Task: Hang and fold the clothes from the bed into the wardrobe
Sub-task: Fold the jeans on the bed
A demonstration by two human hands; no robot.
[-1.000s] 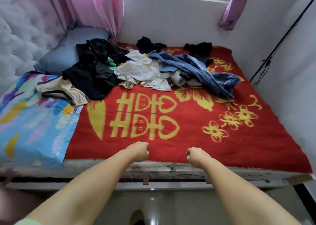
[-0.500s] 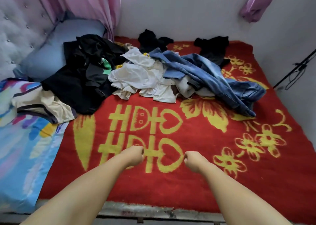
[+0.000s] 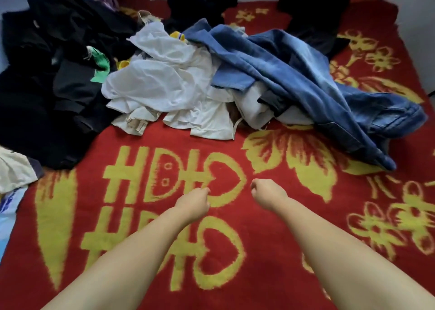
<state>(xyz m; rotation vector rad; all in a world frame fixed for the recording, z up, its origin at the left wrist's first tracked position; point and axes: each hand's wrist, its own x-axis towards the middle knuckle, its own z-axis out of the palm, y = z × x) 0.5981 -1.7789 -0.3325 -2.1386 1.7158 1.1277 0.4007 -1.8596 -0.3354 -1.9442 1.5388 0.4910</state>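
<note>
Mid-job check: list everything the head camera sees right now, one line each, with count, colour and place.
blanket: one, red with yellow pattern, covering the bed
black clothes pile: one heap, black, far left
white garments: a heap, count unclear, white, centre
jeans: one, blue denim, right of the white garments, partly over them
black garments at the wall: two, black, far edge
cream garment: one, cream, left edge
left hand: fingers curled, empty, above the blanket
right hand: fingers curled, empty, above the blanket

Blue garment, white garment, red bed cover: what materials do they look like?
Blue garment: likely denim, with faded wash streaks and thick stitched seams.
White garment: thin woven fabric, possibly cotton, matte and finely creased.
Red bed cover: seemingly napped blanket; the yellow motifs have fuzzy edges.
</note>
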